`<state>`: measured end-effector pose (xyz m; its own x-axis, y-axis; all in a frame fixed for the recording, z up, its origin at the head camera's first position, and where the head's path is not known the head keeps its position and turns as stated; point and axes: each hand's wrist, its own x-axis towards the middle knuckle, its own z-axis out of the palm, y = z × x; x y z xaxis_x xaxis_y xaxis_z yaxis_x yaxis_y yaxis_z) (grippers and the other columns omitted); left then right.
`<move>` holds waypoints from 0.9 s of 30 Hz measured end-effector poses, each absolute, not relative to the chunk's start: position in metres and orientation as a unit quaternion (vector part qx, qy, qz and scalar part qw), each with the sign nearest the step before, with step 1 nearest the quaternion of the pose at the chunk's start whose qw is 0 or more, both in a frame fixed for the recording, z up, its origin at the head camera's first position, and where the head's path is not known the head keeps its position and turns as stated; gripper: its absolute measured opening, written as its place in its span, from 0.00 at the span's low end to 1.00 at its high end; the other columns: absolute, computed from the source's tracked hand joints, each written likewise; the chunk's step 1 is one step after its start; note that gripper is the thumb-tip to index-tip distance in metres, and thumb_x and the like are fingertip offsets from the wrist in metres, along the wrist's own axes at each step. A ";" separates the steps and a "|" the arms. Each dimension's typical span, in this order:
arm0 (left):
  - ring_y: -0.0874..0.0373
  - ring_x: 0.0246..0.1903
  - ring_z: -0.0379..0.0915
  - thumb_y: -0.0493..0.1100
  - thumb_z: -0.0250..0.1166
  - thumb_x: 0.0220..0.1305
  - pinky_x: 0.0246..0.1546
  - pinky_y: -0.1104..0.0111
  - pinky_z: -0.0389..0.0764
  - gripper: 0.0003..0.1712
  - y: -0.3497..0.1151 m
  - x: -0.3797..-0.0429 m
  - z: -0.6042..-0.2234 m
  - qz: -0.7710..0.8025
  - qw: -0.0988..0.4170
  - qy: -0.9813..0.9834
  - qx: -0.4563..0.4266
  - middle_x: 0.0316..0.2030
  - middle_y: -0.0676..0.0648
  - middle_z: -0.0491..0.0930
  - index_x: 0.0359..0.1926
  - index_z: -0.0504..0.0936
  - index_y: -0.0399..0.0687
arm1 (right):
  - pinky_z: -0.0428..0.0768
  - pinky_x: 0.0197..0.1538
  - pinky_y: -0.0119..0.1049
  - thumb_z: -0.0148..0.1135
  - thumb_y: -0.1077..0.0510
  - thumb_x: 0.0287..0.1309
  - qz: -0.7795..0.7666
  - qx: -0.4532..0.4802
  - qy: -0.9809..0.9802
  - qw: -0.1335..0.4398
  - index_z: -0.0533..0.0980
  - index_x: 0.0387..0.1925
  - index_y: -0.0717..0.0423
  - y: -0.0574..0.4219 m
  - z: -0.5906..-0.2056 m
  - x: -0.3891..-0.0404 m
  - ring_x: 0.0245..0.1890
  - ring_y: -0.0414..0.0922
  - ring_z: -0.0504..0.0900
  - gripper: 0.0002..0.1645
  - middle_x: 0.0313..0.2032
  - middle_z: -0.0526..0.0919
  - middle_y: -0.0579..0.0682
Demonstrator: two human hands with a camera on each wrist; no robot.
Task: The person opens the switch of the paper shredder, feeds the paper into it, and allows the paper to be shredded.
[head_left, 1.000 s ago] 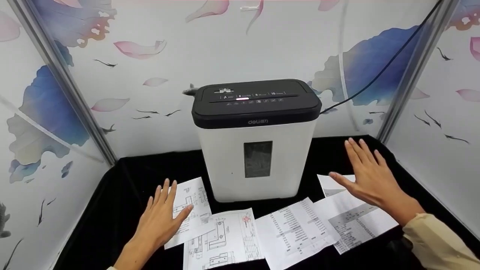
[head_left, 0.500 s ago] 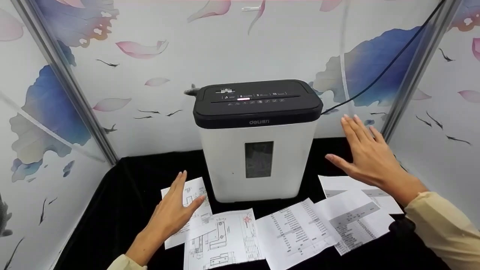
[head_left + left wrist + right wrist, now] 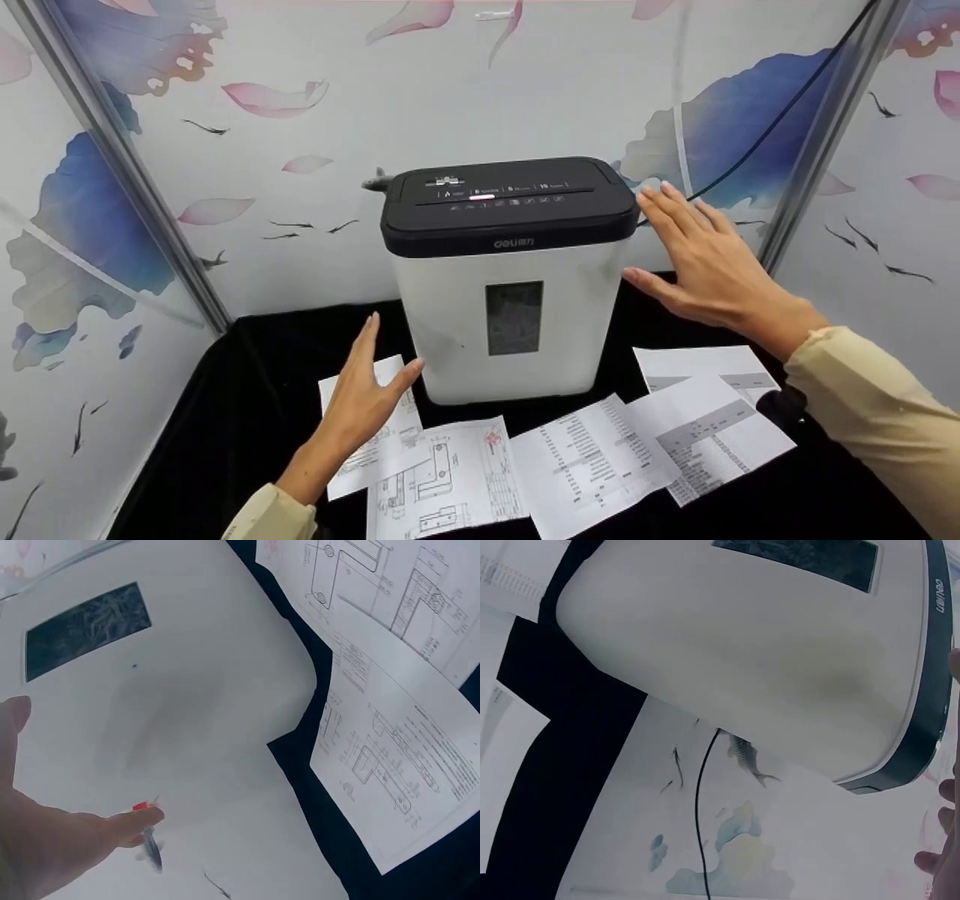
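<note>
A white paper shredder [image 3: 450, 322] with a black top [image 3: 510, 214] stands upright at the centre, paper bits showing behind its dark window [image 3: 514, 319]. My right hand [image 3: 709, 262] is raised at its right side, fingers straight, fingertips overlapping the corner of the black top in the head view. In the right wrist view, fingers [image 3: 946, 821] show at the right edge. Lower on the other side, my left hand [image 3: 367, 401] has its fingers extended and thumb spread towards the shredder's front left edge. It hovers over a sheet with drawings [image 3: 405, 757]. Neither hand holds anything.
A technical drawing [image 3: 457, 480], a printed list [image 3: 592, 465] and further printed sheets [image 3: 712, 435] lie on the black cloth [image 3: 285, 360] before the shredder. A black cable [image 3: 780, 112] runs from its right side up the patterned wall [image 3: 562, 82]. Metal posts [image 3: 150, 165] frame the corners.
My right hand has risen and moved left to the shredder's top corner. My left hand has moved up and right, closer to the shredder. The papers and shredder have stayed in place.
</note>
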<state>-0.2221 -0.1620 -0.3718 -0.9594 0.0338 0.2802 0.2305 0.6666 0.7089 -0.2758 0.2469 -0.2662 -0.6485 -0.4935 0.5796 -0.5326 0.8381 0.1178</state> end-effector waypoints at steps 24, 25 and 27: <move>0.44 0.66 0.54 0.64 0.64 0.51 0.64 0.55 0.64 0.57 -0.135 -0.273 -0.367 -0.500 0.157 -0.851 -0.032 0.71 0.45 0.45 0.71 0.41 0.51 | 0.51 0.69 0.53 0.40 0.30 0.60 0.042 0.352 -0.909 0.219 0.51 0.69 0.49 0.162 -0.212 -0.306 0.71 0.49 0.47 0.44 0.70 0.54 0.48; 0.43 0.66 0.54 0.63 0.64 0.52 0.64 0.55 0.64 0.57 -0.134 -0.274 -0.367 -0.501 0.161 -0.850 -0.035 0.71 0.44 0.46 0.71 0.41 0.50 | 0.51 0.69 0.53 0.39 0.29 0.60 0.043 0.351 -0.911 0.212 0.51 0.70 0.49 0.159 -0.210 -0.308 0.71 0.49 0.47 0.44 0.70 0.54 0.48; 0.43 0.66 0.54 0.62 0.65 0.52 0.64 0.57 0.64 0.57 -0.133 -0.277 -0.367 -0.505 0.166 -0.846 -0.032 0.71 0.44 0.46 0.71 0.41 0.51 | 0.50 0.70 0.54 0.38 0.29 0.60 0.044 0.349 -0.915 0.198 0.50 0.70 0.49 0.153 -0.208 -0.311 0.72 0.49 0.47 0.44 0.70 0.53 0.48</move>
